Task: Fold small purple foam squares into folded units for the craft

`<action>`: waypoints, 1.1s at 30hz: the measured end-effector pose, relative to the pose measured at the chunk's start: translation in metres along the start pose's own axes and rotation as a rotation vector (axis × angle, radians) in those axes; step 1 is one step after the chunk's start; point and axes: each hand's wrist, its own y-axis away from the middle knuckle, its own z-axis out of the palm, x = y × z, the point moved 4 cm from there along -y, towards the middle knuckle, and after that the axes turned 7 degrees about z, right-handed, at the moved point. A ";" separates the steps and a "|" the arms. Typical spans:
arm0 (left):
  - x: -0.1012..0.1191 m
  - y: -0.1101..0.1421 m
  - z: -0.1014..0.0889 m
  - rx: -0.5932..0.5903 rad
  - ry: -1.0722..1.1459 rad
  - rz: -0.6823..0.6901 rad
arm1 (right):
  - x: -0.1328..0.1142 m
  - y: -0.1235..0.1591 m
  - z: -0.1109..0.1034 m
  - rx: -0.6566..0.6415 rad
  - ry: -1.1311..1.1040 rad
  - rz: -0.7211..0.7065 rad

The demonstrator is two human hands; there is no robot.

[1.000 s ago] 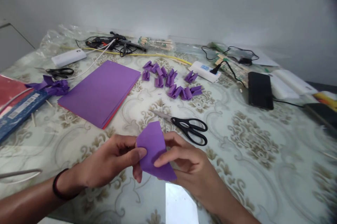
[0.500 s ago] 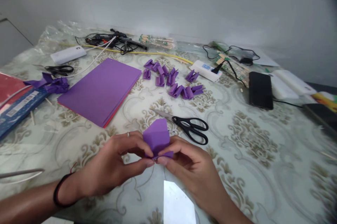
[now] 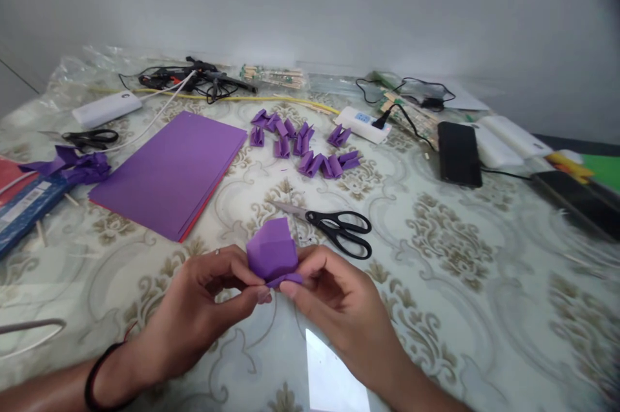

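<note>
A small purple paper piece, partly folded, is pinched between both my hands just above the table. My left hand grips its lower left edge with thumb and fingers closed; a ring shows on one finger and a black band on the wrist. My right hand pinches the folded lower right edge. Black-handled scissors lie just beyond my right hand. Several folded purple pieces are scattered farther back. A stack of purple sheets lies at the left.
The table has a patterned cloth. A second pair of scissors, a white power bank, tangled cables, a power strip, a black phone and a purple ribbon bundle lie around.
The flat paper piece has been folded down into a smaller shape between my fingertips. My hands have moved slightly left and the view has shifted a little.
</note>
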 end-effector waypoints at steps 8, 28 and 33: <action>-0.007 0.003 0.005 0.081 0.251 -0.029 | -0.001 0.000 0.009 -0.109 -0.023 0.140; -0.002 0.002 -0.010 -0.006 -0.223 -0.007 | -0.003 -0.002 0.001 -0.146 0.225 0.139; -0.006 0.001 -0.003 -0.066 -0.116 -0.056 | -0.005 0.000 -0.003 -0.102 0.311 0.065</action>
